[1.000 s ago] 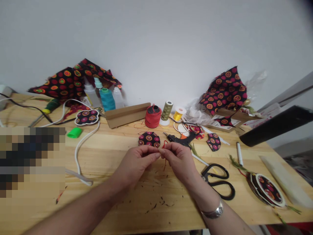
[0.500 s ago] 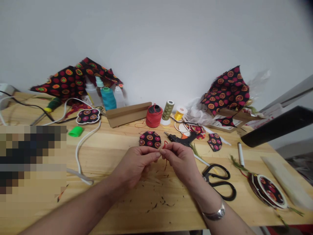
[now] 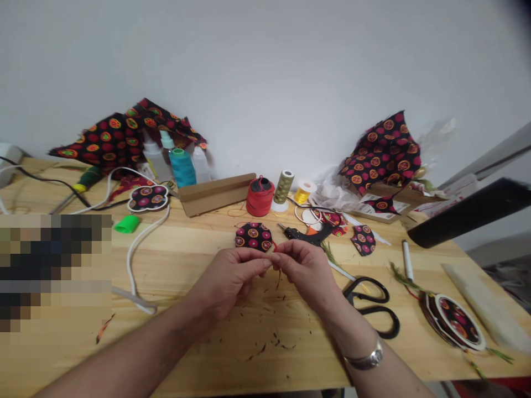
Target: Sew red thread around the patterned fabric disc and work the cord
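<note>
My left hand (image 3: 234, 276) and my right hand (image 3: 305, 271) meet fingertip to fingertip above the table, both closed in a pinch. A small pale piece (image 3: 270, 250) shows between the left thumb and forefinger; its kind I cannot make out. From the right fingertips a thin red cord (image 3: 275, 246) loops up, and a loose end hangs below. Just behind the fingers lies a round patterned fabric piece (image 3: 253, 236) on the tabletop. A black glue gun (image 3: 307, 236) rests beyond the right hand, and black-handled scissors (image 3: 371, 304) lie beside the right wrist.
At the back stand a red cord spool (image 3: 260, 197), an olive thread cone (image 3: 284, 187), yellow thread (image 3: 304, 193) and a teal thread cone (image 3: 183, 168). A white cable (image 3: 129, 260) curves on the left. Fabric-covered rounds (image 3: 458, 320) lie right. Dark scraps litter the front.
Both hands stay pinched together in nearly the same place. The red loop by the right fingertips sits lower and closer to the fingers, and the hanging end has shifted slightly left.
</note>
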The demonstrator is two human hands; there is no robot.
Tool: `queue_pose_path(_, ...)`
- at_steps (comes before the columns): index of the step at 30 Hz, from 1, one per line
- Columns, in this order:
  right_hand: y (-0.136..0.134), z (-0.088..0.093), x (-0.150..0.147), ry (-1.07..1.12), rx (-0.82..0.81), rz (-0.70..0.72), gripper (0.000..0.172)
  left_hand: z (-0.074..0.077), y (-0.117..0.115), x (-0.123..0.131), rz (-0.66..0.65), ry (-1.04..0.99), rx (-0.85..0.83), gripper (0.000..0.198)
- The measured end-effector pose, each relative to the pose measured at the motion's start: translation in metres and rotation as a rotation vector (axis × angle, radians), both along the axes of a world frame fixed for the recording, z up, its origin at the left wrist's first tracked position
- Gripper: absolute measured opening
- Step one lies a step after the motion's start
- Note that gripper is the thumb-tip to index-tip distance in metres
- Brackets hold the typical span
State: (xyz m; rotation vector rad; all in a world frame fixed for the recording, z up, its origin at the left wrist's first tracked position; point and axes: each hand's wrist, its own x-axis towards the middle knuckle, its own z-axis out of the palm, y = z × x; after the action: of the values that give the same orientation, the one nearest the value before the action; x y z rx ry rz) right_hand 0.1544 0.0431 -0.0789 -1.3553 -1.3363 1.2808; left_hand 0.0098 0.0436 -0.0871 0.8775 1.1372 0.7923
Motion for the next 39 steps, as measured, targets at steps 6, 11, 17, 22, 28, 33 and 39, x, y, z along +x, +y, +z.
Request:
queue_pose_path(6,-0.0005,0.0013,0.0051,-0.109,0.139,0.074,0.030,0.0006,0.0019,-0.0017,0.054,-0.008,0.041,0.017)
queue_pose_path(11,-0.0007,0.0027,0.0071,-0.238,0.234,0.078,0.025,0.0000,0.0033,-0.0027,0.100,-0.024,0.063,0.017)
queue_pose_path(17,0.0011,0.0021,0.0045,-0.180,0.097,0.135,0.020,0.0022,0.0028,-0.0021,0.105,0.005,0.087,0.014)
queue_pose_path(22,0.0018,0.0019,0.0016,-0.120,0.010,0.092,0.018,0.0018,0.0022,-0.0013,0.107,-0.020,0.090,0.015)
queue_pose_path(28,0.0018,0.0003,0.0030,-0.086,0.032,0.074,0.017,0.0005,0.0029,-0.0022,0.071,-0.083,0.055,0.018)
queue_pose_path(33,0.0022,0.0009,0.0034,-0.080,0.032,0.086,0.017,0.0005,0.0035,-0.0025,0.056,-0.115,0.022,0.019)
queue_pose_path(39,0.0022,0.0002,0.0026,-0.089,0.037,0.084,0.016,0.0004,0.0041,-0.0023,0.049,-0.135,0.010,0.020)
